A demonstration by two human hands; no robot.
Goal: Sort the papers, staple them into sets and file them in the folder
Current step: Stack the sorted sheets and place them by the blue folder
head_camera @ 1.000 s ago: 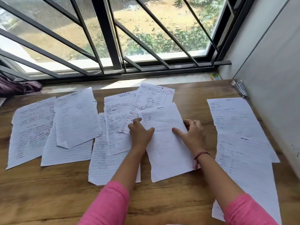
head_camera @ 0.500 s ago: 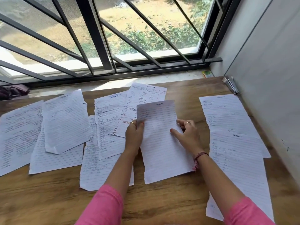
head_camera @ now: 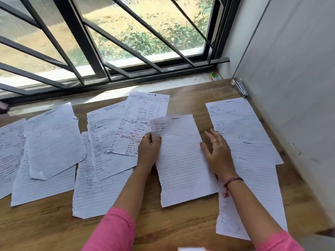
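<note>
centre sheet header: "SECTION 2" | other sheets' headers and handwriting: too blurred to read

A barred window is letting in daylight above the wooden table — a small green-and-white box is sitting on the sill.

Sunlit barred window, wooden table

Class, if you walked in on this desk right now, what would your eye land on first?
First, the white lined sheet at the desk's centre, its left edge pinched by the left hand while the right hand rests open beside it. Next, handwritten lined papers scattered across the wooden desk, and a silver stapler in the far right corner.
</note>
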